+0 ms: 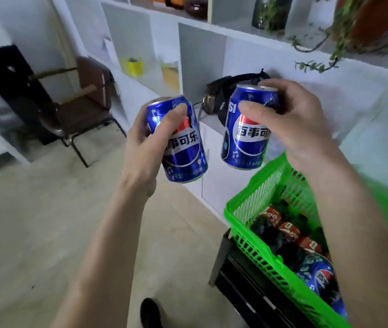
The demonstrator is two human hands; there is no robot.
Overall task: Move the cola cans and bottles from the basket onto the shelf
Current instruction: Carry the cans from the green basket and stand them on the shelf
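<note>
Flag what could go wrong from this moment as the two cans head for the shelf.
The left can tilts in the left hand, so it might topple when set down. A black bag fills the nearest shelf compartment, and the right can could bump it.

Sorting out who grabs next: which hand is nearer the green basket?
Right. The right hand, gripping a blue can, is just above the green basket's far rim. The left hand, gripping another blue can, is off to the basket's left.
</note>
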